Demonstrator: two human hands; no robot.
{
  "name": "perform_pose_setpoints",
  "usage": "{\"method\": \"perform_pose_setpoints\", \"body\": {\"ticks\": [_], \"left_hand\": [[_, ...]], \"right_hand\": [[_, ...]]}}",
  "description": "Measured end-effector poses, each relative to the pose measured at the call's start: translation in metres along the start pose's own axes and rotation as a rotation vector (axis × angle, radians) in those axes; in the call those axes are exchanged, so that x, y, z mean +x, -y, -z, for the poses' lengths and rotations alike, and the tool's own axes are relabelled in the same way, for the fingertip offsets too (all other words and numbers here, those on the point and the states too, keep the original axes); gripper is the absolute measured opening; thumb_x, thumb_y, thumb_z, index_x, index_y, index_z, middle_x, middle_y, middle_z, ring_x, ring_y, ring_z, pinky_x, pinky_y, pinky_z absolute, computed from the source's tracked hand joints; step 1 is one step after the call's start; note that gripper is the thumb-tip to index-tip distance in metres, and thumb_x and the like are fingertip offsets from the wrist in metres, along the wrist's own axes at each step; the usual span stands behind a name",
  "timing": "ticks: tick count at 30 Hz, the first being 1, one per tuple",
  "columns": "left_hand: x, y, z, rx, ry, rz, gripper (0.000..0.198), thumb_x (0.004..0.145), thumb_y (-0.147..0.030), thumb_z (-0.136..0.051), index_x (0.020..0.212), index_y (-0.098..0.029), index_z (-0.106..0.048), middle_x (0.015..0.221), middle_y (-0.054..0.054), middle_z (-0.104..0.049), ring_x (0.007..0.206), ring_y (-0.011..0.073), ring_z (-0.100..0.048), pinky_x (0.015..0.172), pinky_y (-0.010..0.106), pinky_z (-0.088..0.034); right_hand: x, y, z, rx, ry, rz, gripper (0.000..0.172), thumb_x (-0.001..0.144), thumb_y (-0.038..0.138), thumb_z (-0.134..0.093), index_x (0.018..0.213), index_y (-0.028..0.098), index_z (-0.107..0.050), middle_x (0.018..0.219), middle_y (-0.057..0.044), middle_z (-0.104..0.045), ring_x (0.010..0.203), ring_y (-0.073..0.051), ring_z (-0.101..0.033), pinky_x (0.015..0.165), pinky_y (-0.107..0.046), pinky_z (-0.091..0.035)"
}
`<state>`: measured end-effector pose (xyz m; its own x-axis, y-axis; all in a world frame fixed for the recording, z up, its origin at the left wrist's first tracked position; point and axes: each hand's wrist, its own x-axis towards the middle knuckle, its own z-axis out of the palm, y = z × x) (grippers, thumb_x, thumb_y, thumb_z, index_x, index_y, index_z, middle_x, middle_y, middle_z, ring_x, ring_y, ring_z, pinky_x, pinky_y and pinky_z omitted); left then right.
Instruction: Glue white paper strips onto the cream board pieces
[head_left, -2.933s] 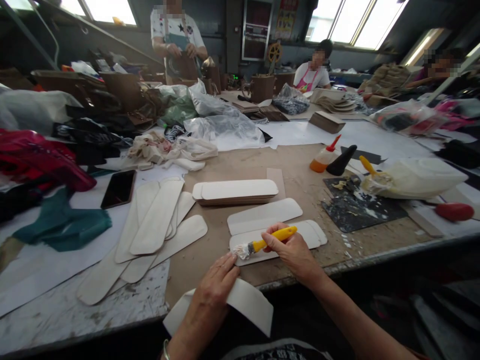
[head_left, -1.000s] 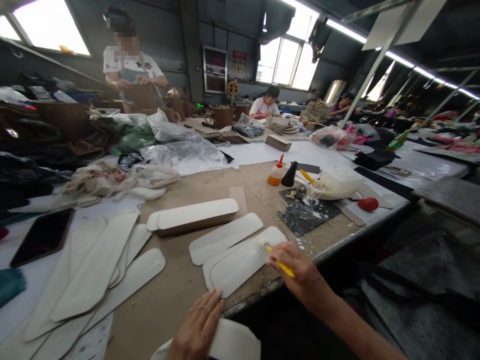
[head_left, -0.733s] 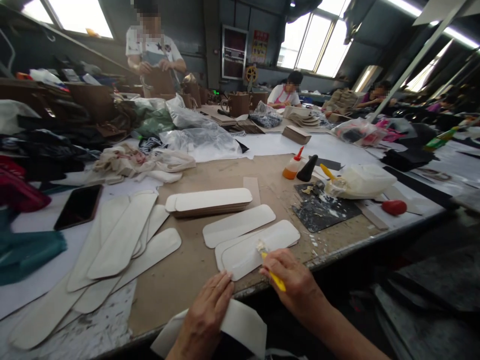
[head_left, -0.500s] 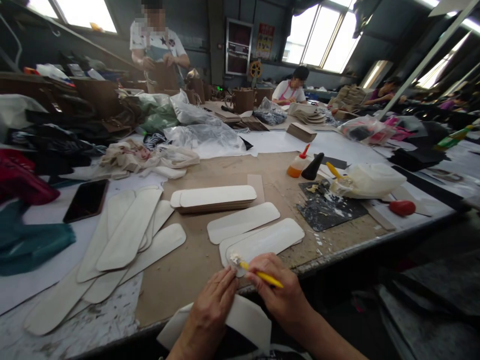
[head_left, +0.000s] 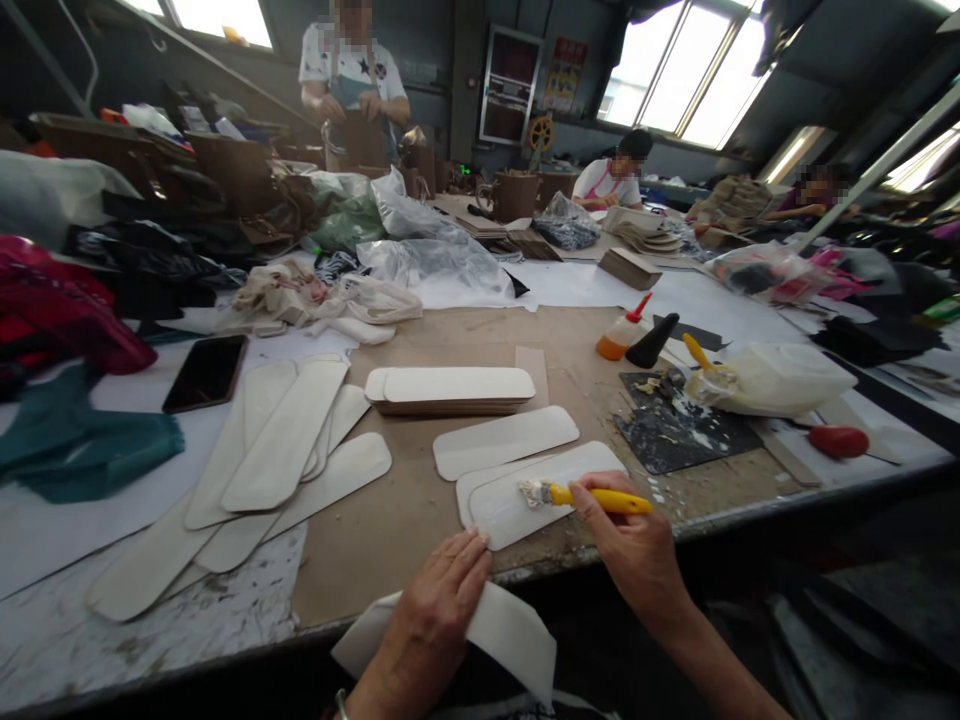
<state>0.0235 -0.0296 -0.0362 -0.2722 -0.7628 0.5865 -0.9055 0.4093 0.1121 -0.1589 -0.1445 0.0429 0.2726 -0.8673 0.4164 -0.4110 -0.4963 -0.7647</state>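
Observation:
My right hand (head_left: 631, 548) grips a yellow-handled glue brush (head_left: 609, 500). The white-smeared bristles rest on a long white panel with rounded corners (head_left: 504, 518) at the table's near edge. My left hand (head_left: 442, 605) has its fingers stretched out together, their tips on that panel's near left end; its thumb is hidden. Under this panel lies another, mostly covered. A single white panel (head_left: 506, 440) lies just behind. Farther back is a neat stack of panels (head_left: 450, 385) with brown edges. Several more panels (head_left: 285, 440) overlap in a loose fan on the left.
Right of the panels are a glue-smeared black board (head_left: 682, 440), a whitish plastic container (head_left: 795, 378) with another yellow handle, a red-tipped bottle (head_left: 621, 338) and a red object (head_left: 838, 441). A phone (head_left: 206, 373) lies left. Bags and cloth fill the back; co-workers are beyond.
My right hand has moved the brush to the right along the panel, away from my left fingertips. My left hand stays at the panel's near end. The whole view has shifted slightly.

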Motion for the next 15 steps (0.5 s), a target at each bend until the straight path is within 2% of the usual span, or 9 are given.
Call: {"method": "perform_pose_setpoints", "body": {"ticks": [3, 5, 7, 11, 13, 15], "left_hand": [[-0.003, 0.001, -0.001, 0.007, 0.003, 0.010, 0.034, 0.084, -0.003, -0.040, 0.115, -0.009, -0.054, 0.118, 0.014, -0.060, 0.119, 0.0218, -0.049, 0.094, 0.036, -0.050], [-0.004, 0.000, -0.002, -0.006, -0.009, 0.021, 0.035, 0.084, -0.003, -0.041, 0.116, -0.009, -0.053, 0.118, 0.014, -0.059, 0.120, 0.0216, -0.047, 0.095, 0.036, -0.049], [-0.005, 0.000, -0.002, -0.023, -0.019, 0.023, 0.036, 0.084, -0.001, -0.040, 0.117, -0.009, -0.052, 0.119, 0.014, -0.059, 0.122, 0.0218, -0.046, 0.096, 0.036, -0.048], [-0.005, 0.001, -0.004, -0.035, -0.030, 0.000, 0.037, 0.083, 0.000, -0.038, 0.116, -0.009, -0.053, 0.119, 0.012, -0.059, 0.120, 0.0214, -0.047, 0.096, 0.035, -0.048], [-0.005, 0.003, -0.005, -0.035, -0.036, 0.003, 0.037, 0.083, -0.001, -0.037, 0.115, -0.010, -0.054, 0.118, 0.012, -0.060, 0.120, 0.0210, -0.048, 0.096, 0.034, -0.048], [-0.004, 0.002, -0.005, -0.021, -0.048, 0.027, 0.037, 0.083, 0.000, -0.038, 0.115, -0.010, -0.054, 0.117, 0.012, -0.060, 0.119, 0.0205, -0.048, 0.095, 0.034, -0.048]], "right_hand": [[-0.003, 0.003, 0.002, 0.059, 0.065, -0.011, 0.022, 0.086, 0.037, -0.055, 0.075, 0.018, -0.060, 0.073, -0.004, -0.059, 0.070, -0.017, -0.058, 0.064, -0.027, -0.049], [-0.001, -0.005, 0.005, 0.058, 0.076, -0.031, 0.026, 0.086, 0.040, -0.054, 0.075, 0.017, -0.061, 0.073, -0.004, -0.060, 0.069, -0.017, -0.058, 0.063, -0.027, -0.049], [0.008, -0.023, 0.015, -0.009, 0.012, -0.069, 0.031, 0.084, 0.046, -0.055, 0.076, 0.017, -0.061, 0.075, -0.005, -0.061, 0.070, -0.018, -0.059, 0.065, -0.029, -0.049], [0.035, -0.067, 0.049, -0.214, -0.168, -0.146, 0.042, 0.078, 0.058, -0.052, 0.075, 0.017, -0.060, 0.076, -0.006, -0.062, 0.069, -0.021, -0.060, 0.069, -0.035, -0.048], [0.043, -0.079, 0.066, -0.295, -0.215, -0.137, 0.045, 0.077, 0.061, -0.050, 0.073, 0.018, -0.059, 0.077, -0.007, -0.062, 0.072, -0.023, -0.060, 0.074, -0.038, -0.047], [0.044, -0.079, 0.077, -0.325, -0.228, -0.121, 0.048, 0.075, 0.065, -0.048, 0.071, 0.019, -0.059, 0.078, -0.008, -0.063, 0.076, -0.025, -0.060, 0.077, -0.041, -0.045]]}}
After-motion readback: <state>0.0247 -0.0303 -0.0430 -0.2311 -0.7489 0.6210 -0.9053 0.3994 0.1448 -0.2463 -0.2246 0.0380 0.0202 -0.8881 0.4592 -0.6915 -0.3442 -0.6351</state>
